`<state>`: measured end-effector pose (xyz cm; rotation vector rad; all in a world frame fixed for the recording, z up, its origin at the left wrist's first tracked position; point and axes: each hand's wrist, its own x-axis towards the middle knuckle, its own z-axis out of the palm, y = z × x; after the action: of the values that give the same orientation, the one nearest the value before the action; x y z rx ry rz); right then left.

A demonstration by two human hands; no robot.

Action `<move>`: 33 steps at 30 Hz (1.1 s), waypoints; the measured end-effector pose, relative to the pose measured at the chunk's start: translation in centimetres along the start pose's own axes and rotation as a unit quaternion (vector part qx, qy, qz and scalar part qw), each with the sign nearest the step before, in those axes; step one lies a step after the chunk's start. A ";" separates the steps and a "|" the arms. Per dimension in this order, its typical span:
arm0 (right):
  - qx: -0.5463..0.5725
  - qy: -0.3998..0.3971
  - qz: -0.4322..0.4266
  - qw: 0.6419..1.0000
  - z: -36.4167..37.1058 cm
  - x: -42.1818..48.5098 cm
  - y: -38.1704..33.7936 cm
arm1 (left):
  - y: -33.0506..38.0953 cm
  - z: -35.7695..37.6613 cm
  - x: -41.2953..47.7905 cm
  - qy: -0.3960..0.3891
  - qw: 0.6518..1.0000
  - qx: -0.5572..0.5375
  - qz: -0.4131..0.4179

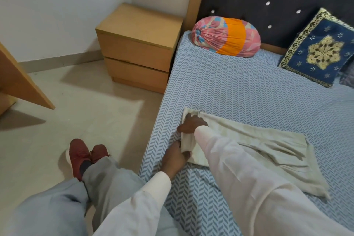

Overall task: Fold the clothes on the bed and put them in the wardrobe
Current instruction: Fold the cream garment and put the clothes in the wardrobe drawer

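Note:
A cream-coloured garment [249, 145] lies flat in a long strip on the bed [239, 86], near its left edge. My right hand [191, 123] rests palm down on the garment's left end, fingers spread towards the far corner. Just below it, my left hand [175, 156] grips the near left corner of the garment, with the cloth pinched between thumb and fingers. Both arms are in cream sleeves, and the right sleeve hides part of the garment. No wardrobe is in view.
A wooden bedside cabinet [138, 44] with two drawers stands left of the bed. A pink and orange bolster [226, 36] and a blue embroidered cushion [318, 53] lie by the dark headboard. A wooden panel [21, 82] juts in at the left. My red shoes [84, 155] rest on the tiled floor.

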<state>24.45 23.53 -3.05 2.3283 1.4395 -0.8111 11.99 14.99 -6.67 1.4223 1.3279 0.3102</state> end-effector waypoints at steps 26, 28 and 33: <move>0.495 -0.001 -0.177 0.851 1.9 -6.2 7.6 | -1.5 -3.4 -7.8 0.020 0.964 0.207 0.165; 0.508 0.004 -0.158 0.847 1.9 -6.7 11.4 | -1.4 -2.4 -7.4 0.042 0.956 0.232 0.175; 0.550 0.007 -0.093 0.830 2.3 -7.0 19.9 | -1.8 -0.1 -6.1 0.000 0.934 0.312 0.174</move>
<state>38.97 8.12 -1.77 2.9109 1.3901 -2.1324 8.96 9.59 -5.25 2.2024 1.2197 0.1137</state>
